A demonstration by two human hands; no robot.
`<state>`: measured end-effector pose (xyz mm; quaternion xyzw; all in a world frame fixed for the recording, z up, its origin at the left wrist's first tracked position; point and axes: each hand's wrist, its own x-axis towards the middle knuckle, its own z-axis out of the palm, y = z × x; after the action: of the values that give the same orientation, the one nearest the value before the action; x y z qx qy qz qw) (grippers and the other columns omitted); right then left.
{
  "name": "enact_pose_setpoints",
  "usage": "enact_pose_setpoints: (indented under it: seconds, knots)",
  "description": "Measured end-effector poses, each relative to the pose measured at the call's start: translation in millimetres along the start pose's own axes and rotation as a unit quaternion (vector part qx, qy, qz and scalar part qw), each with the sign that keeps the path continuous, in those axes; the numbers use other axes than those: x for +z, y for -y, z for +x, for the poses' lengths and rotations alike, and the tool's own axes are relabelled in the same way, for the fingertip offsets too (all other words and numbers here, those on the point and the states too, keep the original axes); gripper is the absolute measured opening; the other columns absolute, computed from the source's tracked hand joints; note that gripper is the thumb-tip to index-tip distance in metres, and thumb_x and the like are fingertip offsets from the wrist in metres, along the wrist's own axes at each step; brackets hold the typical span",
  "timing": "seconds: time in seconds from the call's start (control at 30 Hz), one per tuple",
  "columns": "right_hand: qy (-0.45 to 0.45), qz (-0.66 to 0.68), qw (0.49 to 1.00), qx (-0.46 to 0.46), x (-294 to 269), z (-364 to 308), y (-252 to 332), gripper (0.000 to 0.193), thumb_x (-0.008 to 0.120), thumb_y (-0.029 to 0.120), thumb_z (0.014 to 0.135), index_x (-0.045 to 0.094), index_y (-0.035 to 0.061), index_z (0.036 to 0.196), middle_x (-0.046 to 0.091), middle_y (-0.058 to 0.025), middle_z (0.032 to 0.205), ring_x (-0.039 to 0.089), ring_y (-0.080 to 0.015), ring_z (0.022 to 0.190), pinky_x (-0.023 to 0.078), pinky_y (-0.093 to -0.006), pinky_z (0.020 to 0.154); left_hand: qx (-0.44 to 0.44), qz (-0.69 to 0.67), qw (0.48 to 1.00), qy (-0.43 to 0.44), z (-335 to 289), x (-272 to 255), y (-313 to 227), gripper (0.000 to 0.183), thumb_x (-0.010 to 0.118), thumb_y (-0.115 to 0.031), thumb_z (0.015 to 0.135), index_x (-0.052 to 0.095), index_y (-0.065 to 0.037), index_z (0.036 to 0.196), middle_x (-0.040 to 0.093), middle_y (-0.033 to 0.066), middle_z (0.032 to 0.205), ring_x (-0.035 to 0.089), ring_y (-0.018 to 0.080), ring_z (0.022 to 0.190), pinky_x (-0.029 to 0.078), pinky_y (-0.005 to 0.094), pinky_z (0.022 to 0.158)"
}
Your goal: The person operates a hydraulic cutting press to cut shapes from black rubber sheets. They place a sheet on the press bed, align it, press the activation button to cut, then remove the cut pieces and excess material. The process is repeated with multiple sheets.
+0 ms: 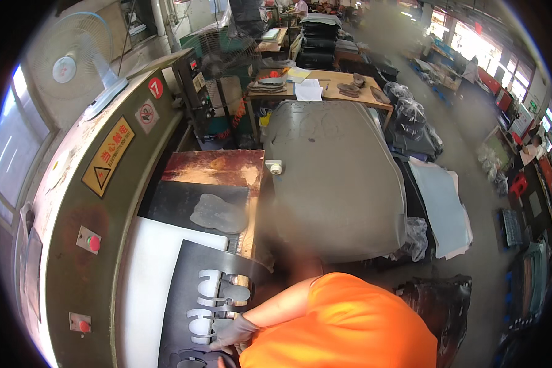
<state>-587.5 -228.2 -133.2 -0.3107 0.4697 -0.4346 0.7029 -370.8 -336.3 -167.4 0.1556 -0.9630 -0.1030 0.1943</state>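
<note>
The right hand (235,332), in a grey glove, rests at the right edge of the near pale die-like piece (200,326). Its fingers are bent and appear to contact that edge; whether they grasp it or merely press on it cannot be determined. The state of the left hand (221,363) also cannot be determined (only a bare, finger-like patch shows at the near edge of view, and it may not be part of that hand).

The near die-like piece lies flat on a black sheet (179,305). Just beyond it sits the far die-like piece (209,284), with a grey rounded pad (236,294) and a wood-coloured block (241,281) to its right. A dark rounded piece (193,358) lies nearest. The black sheet overlaps a white board (142,270).

Progress, as judged: both die-like pieces are set out in line on the black sheet, and handling of the near one seems unfinished. No separated cutout is visible on that sheet; any further remaining work is hidden.

Farther out, a translucent sole-shaped piece (218,213) lies on a dark sheet (168,205). Left stands a green machine housing (101,214) with red push buttons (93,243). To the right lies a large grey sheet (337,178); beyond it stands a wooden bench (339,76).
</note>
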Motion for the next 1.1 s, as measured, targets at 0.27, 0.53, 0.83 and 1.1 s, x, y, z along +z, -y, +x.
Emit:
enact_pose_setpoints:
  seconds: [0.27, 0.53, 0.83, 1.1]
  knots:
    - [-0.016, 0.23, 0.97, 0.073, -0.7, 19.6, -23.1, 0.049, 0.056, 0.05, 0.094, 0.05, 0.0122, 0.064, 0.054, -0.0024, 0.061, 0.048, -0.0135, 0.045, 0.034, -0.0246, 0.042, 0.041, -0.066, 0.996, -0.053, -2.2, 4.3, -23.9, 0.072, 0.075, -0.033, 0.07, 0.057, 0.002, 0.13, 0.056, 0.0157, 0.086, 0.053, 0.0357, 0.076, 0.042, 0.0477, 0.07]
    - [-0.256, -0.397, 0.861, -0.189, 9.3, -15.0, 11.9, 0.027, 0.07, 0.029, 0.087, 0.063, 0.0023, 0.085, 0.062, -0.0161, 0.076, 0.062, -0.031, 0.069, 0.049, -0.0378, 0.064, -0.399, -0.587, 0.631, -0.313, 17.5, -4.7, -11.7, 0.023, 0.061, -0.014, 0.098, 0.055, -0.002, 0.079, 0.054, 0.003, 0.067, 0.05, 0.0132, 0.06, 0.043, 0.0301, 0.059]
    - [-0.138, -0.589, 0.796, 0.02, 30.1, 55.5, 2.2, 0.053, 0.059, 0.057, 0.086, 0.071, 0.0064, 0.095, 0.071, -0.0162, 0.095, 0.068, -0.0326, 0.096, 0.05, -0.0428, 0.085, -0.476, -0.603, 0.517, -0.377, 54.2, -61.0, 10.1, 0.038, 0.064, -0.033, 0.098, 0.041, -0.016, 0.072, 0.033, -0.0057, 0.056, 0.029, 0.0076, 0.045, 0.026, 0.0265, 0.043]
    - [-0.168, -0.504, 0.845, 0.065, 19.1, 62.2, -1.4, 0.046, 0.06, 0.052, 0.085, 0.072, 0.0075, 0.091, 0.071, -0.0156, 0.09, 0.068, -0.0322, 0.092, 0.051, -0.0433, 0.083, -0.242, -0.462, 0.673, -0.524, 33.5, -204.1, 101.4, 0.04, 0.068, -0.023, 0.096, 0.041, -0.009, 0.07, 0.039, -0.0017, 0.058, 0.036, 0.0091, 0.049, 0.027, 0.027, 0.043]
